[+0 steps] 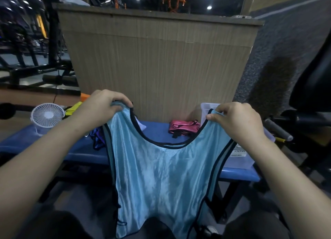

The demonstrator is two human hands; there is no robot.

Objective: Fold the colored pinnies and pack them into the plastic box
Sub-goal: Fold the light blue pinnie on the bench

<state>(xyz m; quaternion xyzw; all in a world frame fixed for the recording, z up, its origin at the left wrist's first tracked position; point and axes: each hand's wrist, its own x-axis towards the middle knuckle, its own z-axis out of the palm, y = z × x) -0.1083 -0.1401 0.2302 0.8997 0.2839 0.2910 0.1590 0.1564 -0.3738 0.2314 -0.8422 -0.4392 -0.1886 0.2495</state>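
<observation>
Left hand [102, 104] and right hand [234, 118] each grip the blue pinny [161, 176] by 1 shoulder strap.

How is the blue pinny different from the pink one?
The blue pinny is held up by its shoulder straps, one in the left hand and one in the right hand; the pink pinny lies on the bench, touched by no hand. The blue one hangs spread out to its full shape; the pink one is bunched into a small heap. Blue is light and shiny, pink darker. Both have black trim.
</observation>
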